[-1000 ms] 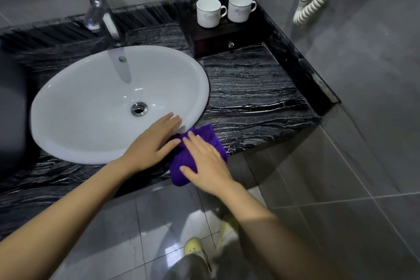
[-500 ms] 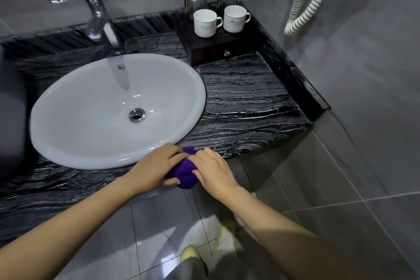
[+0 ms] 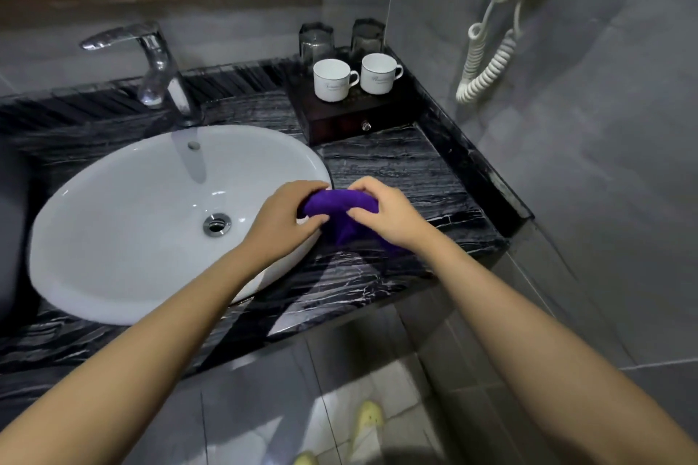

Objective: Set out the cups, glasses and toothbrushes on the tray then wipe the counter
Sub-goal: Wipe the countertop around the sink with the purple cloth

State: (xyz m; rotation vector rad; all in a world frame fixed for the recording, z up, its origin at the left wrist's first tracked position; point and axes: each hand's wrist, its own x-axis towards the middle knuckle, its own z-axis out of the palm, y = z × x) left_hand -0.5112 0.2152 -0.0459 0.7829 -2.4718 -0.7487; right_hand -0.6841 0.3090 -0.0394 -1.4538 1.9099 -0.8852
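Since the earlier frame your hands have lifted the purple cloth (image 3: 340, 213) off the counter's front edge and carried it up over the sink's right rim. Left to right: white sink (image 3: 124, 238), then your left hand (image 3: 287, 217) clenched on the cloth's left end, cloth bunched between both grips, your right hand (image 3: 389, 217) pinching its right end, loose part hanging below toward the counter (image 3: 415, 170). Back right corner: tray (image 3: 340, 117) carrying two white cups (image 3: 332, 81) with two glasses (image 3: 316, 38) behind them.
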